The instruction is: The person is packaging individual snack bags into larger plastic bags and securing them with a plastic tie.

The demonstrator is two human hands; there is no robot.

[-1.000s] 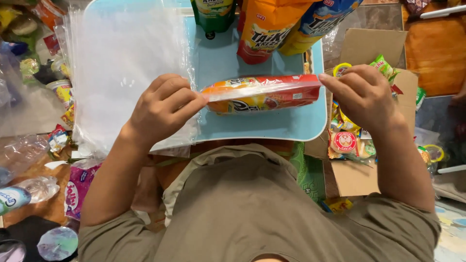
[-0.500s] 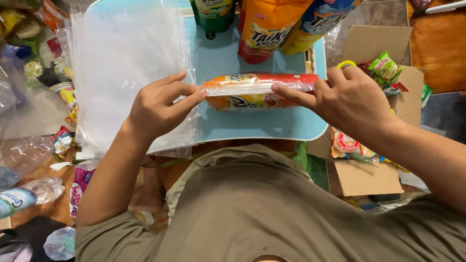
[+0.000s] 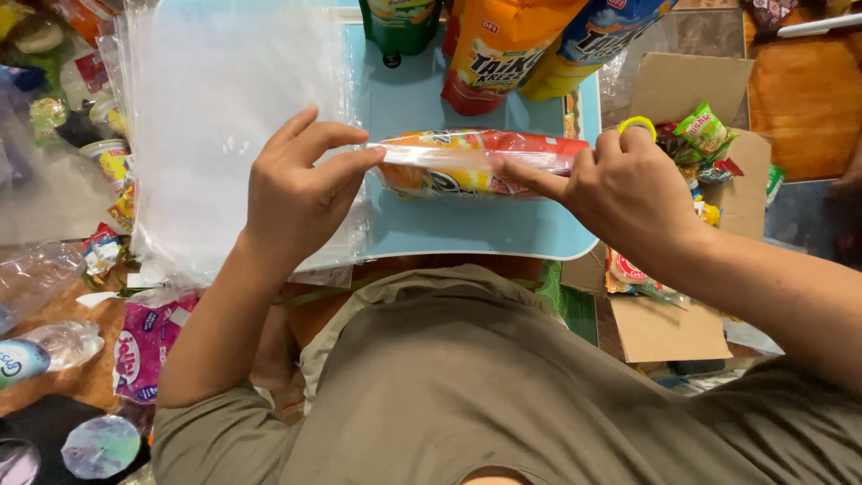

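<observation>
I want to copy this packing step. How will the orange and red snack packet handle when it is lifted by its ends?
The snack packet looks puffy and glossy, so probably light and slippery. The left hand and right hand pinch it; it likely crumples.

Cardboard box point(image 3: 669, 328) right; pink packet point(image 3: 144, 346) left; standing pouches point(image 3: 503, 49).

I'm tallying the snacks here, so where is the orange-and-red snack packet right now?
In the head view the snack packet is centre frame, pinched between the left hand and right hand above the blue tray, just below the standing orange bag.
</observation>
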